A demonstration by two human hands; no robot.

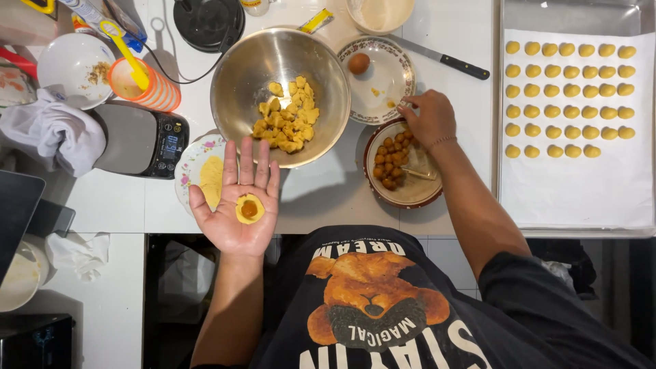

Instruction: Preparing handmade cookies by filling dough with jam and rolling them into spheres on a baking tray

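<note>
My left hand [236, 198] lies flat, palm up, over the counter edge. A small flattened disc of yellow dough [249, 209] with a brown filling ball in its middle rests on the palm. My right hand [429, 117] reaches over a brown-rimmed plate [410, 195] of small brown filling balls [390, 160], fingers bent at the plate's far rim; I cannot tell whether it holds anything. A steel bowl [236, 75] with yellow dough pieces [287, 113] stands between the hands, farther back.
A baking tray [574, 184] lined with paper holds rows of shaped yellow balls at right. A patterned plate with an egg [359, 63], a knife [444, 60], a scale [140, 140], an orange cup [147, 85], a white cloth [51, 133] and a floral plate [195, 164] crowd the counter.
</note>
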